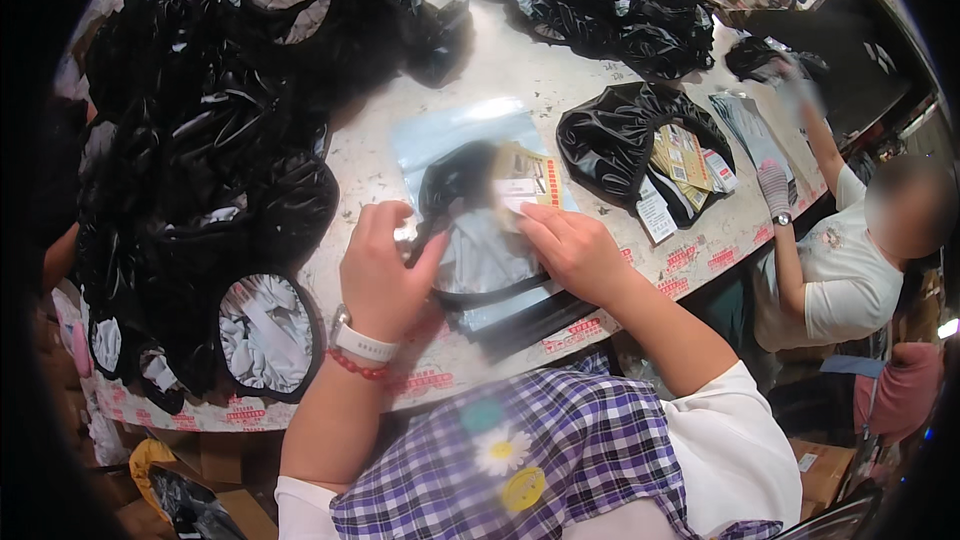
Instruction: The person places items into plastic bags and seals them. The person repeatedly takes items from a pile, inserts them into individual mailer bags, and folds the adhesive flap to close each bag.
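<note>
In front of me lies a glossy black elastic-edged cap [450, 172] with a pale grey lining, its opening facing up. It rests on a clear plastic bag [465, 124]. My right hand [574, 247] pinches a small white label [517, 193] between thumb and fingertips, over a yellow printed card [553, 172] at the cap's right side. At the cap's left edge is my left hand [382, 266], thumb and fingers apart; whether the thumb touches the rim is blurred. More dark flat material [529, 322] sticks out below the cap.
A large heap of black caps [195, 120] covers the table's left side. To the right, another cap [607, 139] holds several yellow cards [679, 157] and white tags [655, 211]. More caps [622, 7] lie along the back. A co-worker's gloved hand [774, 187] rests near stacked plastic bags [750, 127].
</note>
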`<state>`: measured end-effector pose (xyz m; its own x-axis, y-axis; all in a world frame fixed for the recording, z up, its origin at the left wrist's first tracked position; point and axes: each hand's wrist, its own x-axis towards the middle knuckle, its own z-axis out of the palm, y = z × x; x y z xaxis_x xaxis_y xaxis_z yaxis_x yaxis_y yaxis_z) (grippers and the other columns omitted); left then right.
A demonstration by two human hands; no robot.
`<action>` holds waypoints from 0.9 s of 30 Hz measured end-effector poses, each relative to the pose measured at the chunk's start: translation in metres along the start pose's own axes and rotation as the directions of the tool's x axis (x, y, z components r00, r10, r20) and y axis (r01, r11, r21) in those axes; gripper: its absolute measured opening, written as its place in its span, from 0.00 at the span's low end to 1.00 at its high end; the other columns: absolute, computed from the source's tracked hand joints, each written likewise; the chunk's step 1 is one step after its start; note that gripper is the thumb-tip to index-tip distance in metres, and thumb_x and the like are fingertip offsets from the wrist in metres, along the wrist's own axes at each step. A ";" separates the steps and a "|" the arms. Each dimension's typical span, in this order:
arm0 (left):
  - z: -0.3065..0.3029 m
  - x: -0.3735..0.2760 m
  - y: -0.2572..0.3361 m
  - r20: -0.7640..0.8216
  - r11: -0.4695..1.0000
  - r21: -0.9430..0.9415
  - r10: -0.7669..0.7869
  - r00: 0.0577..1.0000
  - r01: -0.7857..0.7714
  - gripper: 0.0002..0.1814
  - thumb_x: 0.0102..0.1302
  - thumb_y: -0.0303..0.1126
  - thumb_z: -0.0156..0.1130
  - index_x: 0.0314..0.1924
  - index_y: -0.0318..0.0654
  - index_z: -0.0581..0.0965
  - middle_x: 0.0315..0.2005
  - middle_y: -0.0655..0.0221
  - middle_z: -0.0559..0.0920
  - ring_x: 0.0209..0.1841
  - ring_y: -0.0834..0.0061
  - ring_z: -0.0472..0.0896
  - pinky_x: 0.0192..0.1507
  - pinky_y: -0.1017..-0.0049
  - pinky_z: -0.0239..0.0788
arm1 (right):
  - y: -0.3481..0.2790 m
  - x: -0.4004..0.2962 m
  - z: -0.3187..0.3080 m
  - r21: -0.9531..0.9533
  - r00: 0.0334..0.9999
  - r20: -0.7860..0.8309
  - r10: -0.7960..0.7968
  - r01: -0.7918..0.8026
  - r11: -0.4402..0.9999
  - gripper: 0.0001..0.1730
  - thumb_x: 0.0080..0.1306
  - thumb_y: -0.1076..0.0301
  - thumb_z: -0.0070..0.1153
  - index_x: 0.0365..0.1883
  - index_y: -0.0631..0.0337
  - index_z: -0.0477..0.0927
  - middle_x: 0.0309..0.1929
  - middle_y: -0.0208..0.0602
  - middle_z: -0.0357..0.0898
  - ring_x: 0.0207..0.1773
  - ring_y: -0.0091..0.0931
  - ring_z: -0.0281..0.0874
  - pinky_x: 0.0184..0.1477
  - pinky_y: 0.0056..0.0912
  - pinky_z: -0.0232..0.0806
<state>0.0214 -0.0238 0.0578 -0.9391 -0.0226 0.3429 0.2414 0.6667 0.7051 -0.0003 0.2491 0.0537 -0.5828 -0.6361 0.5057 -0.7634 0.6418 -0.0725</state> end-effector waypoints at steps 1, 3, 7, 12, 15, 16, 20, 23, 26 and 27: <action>-0.001 0.000 -0.003 0.086 0.997 0.066 -0.046 0.995 0.040 0.20 0.65 0.38 0.75 0.50 0.34 0.79 0.44 0.56 0.83 0.42 0.53 0.85 0.43 0.57 0.77 | -0.003 0.004 0.000 0.021 0.998 0.028 0.057 -0.058 0.998 0.22 0.62 0.78 0.62 0.56 0.63 0.82 0.54 0.46 0.87 0.45 0.41 0.89 0.48 0.41 0.82; -0.003 0.000 -0.010 0.246 0.974 0.205 -0.143 0.959 0.093 0.20 0.68 0.43 0.71 0.50 0.36 0.78 0.46 0.51 0.82 0.42 0.46 0.85 0.44 0.52 0.78 | -0.008 0.014 -0.004 0.059 0.993 0.015 0.119 -0.120 0.991 0.24 0.62 0.78 0.61 0.59 0.62 0.82 0.51 0.44 0.88 0.46 0.41 0.89 0.49 0.40 0.82; 0.004 -0.006 -0.020 0.186 0.993 0.093 -0.087 0.979 0.071 0.17 0.71 0.39 0.63 0.50 0.32 0.77 0.46 0.47 0.83 0.44 0.41 0.84 0.45 0.48 0.77 | -0.022 0.006 -0.002 0.008 0.997 0.066 -0.043 0.042 0.999 0.24 0.63 0.75 0.63 0.59 0.62 0.83 0.52 0.43 0.88 0.52 0.40 0.89 0.53 0.40 0.82; 0.000 -0.011 0.004 0.005 0.757 -0.650 -0.079 0.997 0.063 0.08 0.69 0.21 0.66 0.42 0.31 0.74 0.39 0.64 0.79 0.38 0.83 0.77 0.38 0.78 0.71 | -0.042 -0.013 0.002 -0.013 0.984 0.052 -0.169 0.170 0.985 0.16 0.64 0.69 0.61 0.50 0.64 0.84 0.55 0.43 0.87 0.60 0.40 0.87 0.61 0.45 0.79; 0.011 -0.007 0.025 0.048 0.775 -0.562 0.379 0.924 -0.289 0.16 0.74 0.26 0.60 0.60 0.31 0.79 0.58 0.55 0.82 0.54 0.67 0.83 0.58 0.68 0.74 | -0.046 -0.017 0.005 0.000 0.970 0.072 -0.230 0.231 0.973 0.13 0.60 0.71 0.63 0.43 0.63 0.81 0.49 0.43 0.85 0.56 0.42 0.85 0.60 0.42 0.78; 0.023 -0.010 0.018 0.146 0.826 -0.447 0.446 0.883 -0.344 0.20 0.75 0.28 0.59 0.63 0.30 0.79 0.62 0.52 0.81 0.59 0.59 0.81 0.63 0.63 0.71 | -0.046 -0.017 0.003 0.080 0.971 0.113 -0.212 0.204 0.976 0.13 0.61 0.71 0.64 0.43 0.63 0.82 0.50 0.44 0.86 0.56 0.42 0.86 0.60 0.44 0.78; 0.043 -0.015 0.008 0.335 0.874 -0.267 0.479 0.812 -0.405 0.20 0.75 0.29 0.57 0.64 0.32 0.80 0.66 0.51 0.80 0.64 0.48 0.78 0.69 0.54 0.66 | -0.038 -0.020 -0.021 0.302 0.989 0.094 -0.118 0.084 0.949 0.17 0.61 0.76 0.69 0.49 0.65 0.85 0.58 0.46 0.86 0.57 0.45 0.86 0.60 0.48 0.78; 0.043 -0.014 0.009 0.369 0.866 -0.256 0.498 0.785 -0.429 0.21 0.72 0.31 0.60 0.63 0.35 0.81 0.62 0.52 0.81 0.63 0.49 0.78 0.68 0.54 0.66 | -0.043 -0.017 -0.034 0.208 0.985 -0.168 0.040 -0.004 0.978 0.18 0.63 0.74 0.68 0.52 0.66 0.85 0.56 0.47 0.87 0.56 0.45 0.86 0.59 0.45 0.78; 0.040 -0.009 0.016 0.215 0.805 -0.280 0.584 0.783 -0.523 0.19 0.71 0.31 0.63 0.60 0.35 0.81 0.59 0.55 0.81 0.60 0.49 0.79 0.64 0.55 0.68 | -0.064 0.002 -0.016 0.377 0.956 0.108 0.272 -0.293 0.879 0.40 0.69 0.63 0.70 0.74 0.72 0.70 0.73 0.65 0.73 0.75 0.55 0.72 0.74 0.50 0.68; 0.035 -0.008 0.018 0.103 0.861 -0.193 0.494 0.863 -0.470 0.17 0.71 0.30 0.64 0.58 0.35 0.81 0.57 0.55 0.81 0.57 0.50 0.79 0.61 0.56 0.70 | -0.065 0.003 -0.006 0.410 0.913 0.200 0.356 -0.408 0.816 0.47 0.70 0.59 0.71 0.79 0.73 0.63 0.77 0.68 0.67 0.80 0.57 0.66 0.77 0.52 0.64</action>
<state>0.0248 0.0148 0.0456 -0.7166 0.3866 0.5806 0.6966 0.4408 0.5661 0.0493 0.2082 0.0656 -0.8596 -0.4378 0.2634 -0.4988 0.6075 -0.6181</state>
